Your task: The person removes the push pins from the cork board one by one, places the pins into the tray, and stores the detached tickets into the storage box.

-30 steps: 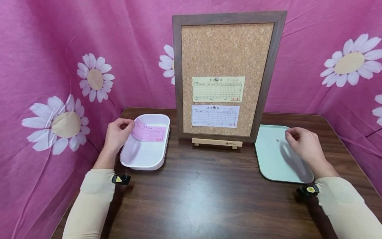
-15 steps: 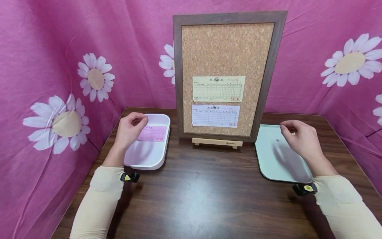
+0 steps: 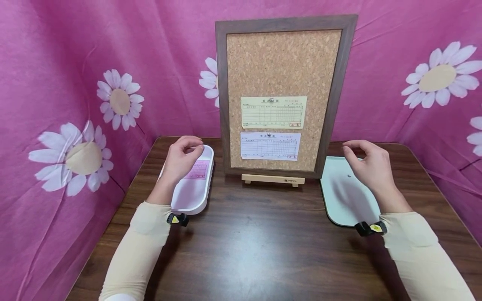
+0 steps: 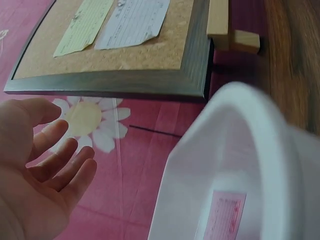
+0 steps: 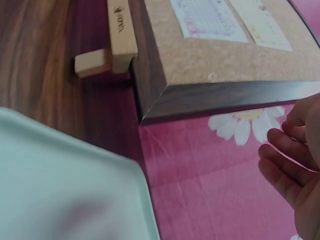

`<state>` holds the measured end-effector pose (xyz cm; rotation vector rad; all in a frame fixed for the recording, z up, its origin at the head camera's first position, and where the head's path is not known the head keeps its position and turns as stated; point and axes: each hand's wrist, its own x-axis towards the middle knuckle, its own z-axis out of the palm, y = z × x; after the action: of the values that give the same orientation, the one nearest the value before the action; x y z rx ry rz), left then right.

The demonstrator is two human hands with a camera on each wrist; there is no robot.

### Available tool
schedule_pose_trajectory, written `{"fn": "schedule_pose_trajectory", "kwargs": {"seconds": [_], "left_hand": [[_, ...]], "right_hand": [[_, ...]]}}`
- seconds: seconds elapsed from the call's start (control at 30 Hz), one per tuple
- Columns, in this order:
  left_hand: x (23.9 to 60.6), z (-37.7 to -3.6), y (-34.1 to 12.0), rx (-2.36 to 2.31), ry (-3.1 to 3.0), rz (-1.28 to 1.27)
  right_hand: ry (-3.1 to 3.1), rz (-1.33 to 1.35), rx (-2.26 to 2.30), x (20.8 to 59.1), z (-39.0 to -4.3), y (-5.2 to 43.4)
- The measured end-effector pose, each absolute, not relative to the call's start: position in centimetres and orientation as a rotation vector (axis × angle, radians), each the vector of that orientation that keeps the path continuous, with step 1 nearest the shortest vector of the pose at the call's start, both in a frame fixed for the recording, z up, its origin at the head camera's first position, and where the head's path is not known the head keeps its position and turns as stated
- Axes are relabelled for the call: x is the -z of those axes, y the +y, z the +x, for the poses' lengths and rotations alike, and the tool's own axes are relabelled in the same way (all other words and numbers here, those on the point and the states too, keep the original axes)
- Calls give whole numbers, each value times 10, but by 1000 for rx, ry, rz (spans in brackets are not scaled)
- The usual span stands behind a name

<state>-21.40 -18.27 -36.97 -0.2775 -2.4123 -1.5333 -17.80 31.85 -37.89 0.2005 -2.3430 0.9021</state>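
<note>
My left hand (image 3: 181, 161) hovers above the white plastic tray (image 3: 191, 205) with its fingers loosely bent. In the left wrist view that hand (image 4: 37, 175) shows nothing between thumb and fingers. A pink printed slip (image 3: 200, 170) lies flat in the tray. Over the pale green tray (image 3: 333, 169), my right hand (image 3: 370, 167) bends its fingers loosely, and I see nothing held in them. A small metal push pin (image 3: 349, 176) lies in that tray. On the framed corkboard (image 3: 284, 62), pins hold a yellow slip (image 3: 273, 115) above a pale blue slip (image 3: 268, 148).
A small wooden stand (image 3: 273, 179) supports the leaning corkboard at the back of the dark wooden table (image 3: 241, 251). Behind it hangs a pink cloth (image 3: 169, 62) with daisy prints. The trays flank the board.
The left fingers have left the pink slip, whose lifted end dropped flat into the white tray. Both hands have risen and moved inward toward the corkboard.
</note>
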Motion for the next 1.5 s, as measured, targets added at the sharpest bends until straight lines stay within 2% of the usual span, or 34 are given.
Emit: {"fn": "schedule_pose_trajectory", "kwargs": {"seconds": [0.87, 1.5], "left_hand": [[362, -234, -127, 1747, -2234, -395], [361, -244, -99, 1693, -2268, -322]], "right_hand": [[-2276, 326, -1053, 343, -201, 265], [-2304, 430, -1049, 331, -227, 224]]}}
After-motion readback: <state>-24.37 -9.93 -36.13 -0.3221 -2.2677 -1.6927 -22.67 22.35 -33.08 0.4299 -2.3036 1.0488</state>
